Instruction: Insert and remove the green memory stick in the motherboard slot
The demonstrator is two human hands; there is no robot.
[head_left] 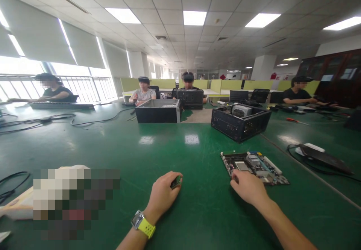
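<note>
My left hand (pixel 163 193), with a yellow-strapped watch on the wrist, rests on the green table (pixel 113 148) with its fingers curled round a small dark green part (pixel 176 182). My right hand (pixel 247 186) lies at the near left corner of a computer motherboard (pixel 255 162) that sits flat on the table. Its fingers are bent and touch the board's edge; whether they grip it is not visible.
An open black computer case (pixel 240 121) lies behind the motherboard, another case (pixel 158 111) at centre back. A black device with a cable (pixel 323 156) is at right, and cables (pixel 36 121) at left. A red-handled screwdriver (pixel 295 120) lies at the right. Several people sit along the far side.
</note>
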